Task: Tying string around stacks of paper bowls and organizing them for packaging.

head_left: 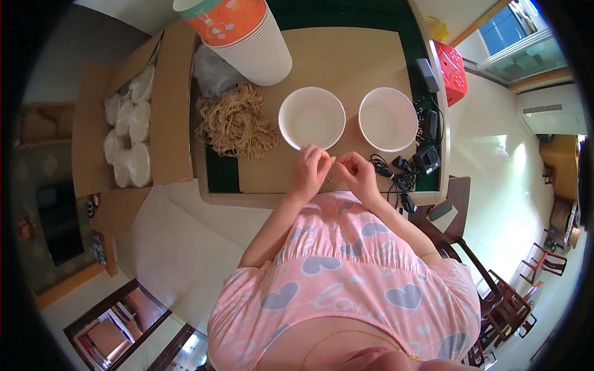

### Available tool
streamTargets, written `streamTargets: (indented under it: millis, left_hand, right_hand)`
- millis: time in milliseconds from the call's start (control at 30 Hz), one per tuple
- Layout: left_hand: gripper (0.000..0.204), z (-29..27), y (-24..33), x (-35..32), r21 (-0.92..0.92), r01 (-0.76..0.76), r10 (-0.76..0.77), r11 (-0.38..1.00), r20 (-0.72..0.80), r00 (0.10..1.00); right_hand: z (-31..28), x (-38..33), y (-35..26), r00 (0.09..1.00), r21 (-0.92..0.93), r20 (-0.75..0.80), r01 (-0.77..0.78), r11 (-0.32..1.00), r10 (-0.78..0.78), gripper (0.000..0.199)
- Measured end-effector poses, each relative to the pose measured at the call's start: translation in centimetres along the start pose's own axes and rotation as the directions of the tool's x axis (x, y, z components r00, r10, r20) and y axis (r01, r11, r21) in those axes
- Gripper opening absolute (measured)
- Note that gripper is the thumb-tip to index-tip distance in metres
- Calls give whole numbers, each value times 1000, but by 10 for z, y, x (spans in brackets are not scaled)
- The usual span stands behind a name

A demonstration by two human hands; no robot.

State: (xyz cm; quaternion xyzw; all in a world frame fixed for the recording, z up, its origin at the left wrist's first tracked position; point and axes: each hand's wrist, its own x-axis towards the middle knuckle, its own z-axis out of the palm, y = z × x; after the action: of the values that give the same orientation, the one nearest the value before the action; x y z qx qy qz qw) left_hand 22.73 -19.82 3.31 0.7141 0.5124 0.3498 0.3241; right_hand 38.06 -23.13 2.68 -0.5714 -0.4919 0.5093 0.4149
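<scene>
My left hand (308,173) and my right hand (360,175) meet at the table's near edge, both with fingers pinched. Between them runs a thin tan cord (334,180), its loop hanging just below the fingertips; its exact ends are hidden by the fingers. Just beyond my left hand stands a white paper tub (311,117), open at the top. A second white tub (388,120) is to its right, past my right hand. To the left lies a tangled heap of tan cord (241,123).
A tall leaning stack of paper tubs (257,52) and a clear plastic bag (215,71) are at the back left. Left of the table, a cardboard box (175,105) holds wrapped white tubs. Black cables and adapters (427,159) lie at the right edge, near a red stool (450,73).
</scene>
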Motion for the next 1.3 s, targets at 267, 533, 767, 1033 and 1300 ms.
streamTargets:
  millis: [267, 533, 767, 1033, 1300]
  left_hand:
    - [8, -22, -28, 36, 135, 23, -25, 991, 9, 1000]
    - [13, -41, -15, 44, -240, 295, -260, 925, 166, 951]
    - [12, -23, -23, 45, -327, 325, -282, 887, 174, 944]
    - [13, -2, -24, 62, -92, 305, -304, 948, 33, 952]
    - [12, 16, -16, 75, -136, 340, -340, 931, 22, 940]
  right_hand:
    - [15, 38, 27, 991, 150, -134, 17, 989, 4, 11]
    - [31, 62, 7, 971, 138, -193, 167, 976, -138, 13]
    - [33, 65, 13, 982, 214, -189, 56, 975, -15, 11]
    - [22, 53, 3, 869, -88, -169, 456, 885, -465, 13]
    - [17, 53, 13, 931, 21, -185, 324, 946, -315, 14]
